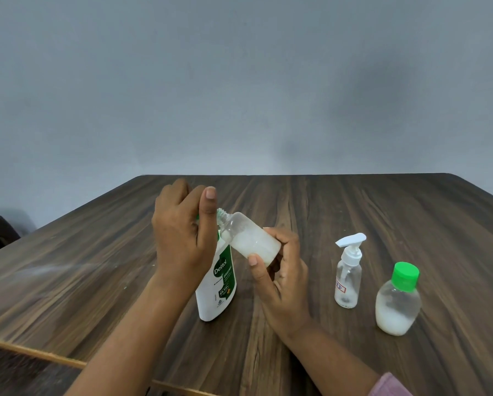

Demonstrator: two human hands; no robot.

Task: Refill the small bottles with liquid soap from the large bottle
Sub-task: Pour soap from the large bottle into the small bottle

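Nearest us, the wooden table (68, 295) passes under both forearms. Our left hand (182, 232) curls over the top of the large bottle (216, 287), which stands upright; we cannot tell whether the fingers clamp it. Just right of the large bottle, our right hand (282, 281) grips an uncapped small bottle (251, 241), tilted with its neck toward the large bottle's top. Farther right stand a pump bottle (348, 278), then a green-capped bottle (398, 304), both part-filled.
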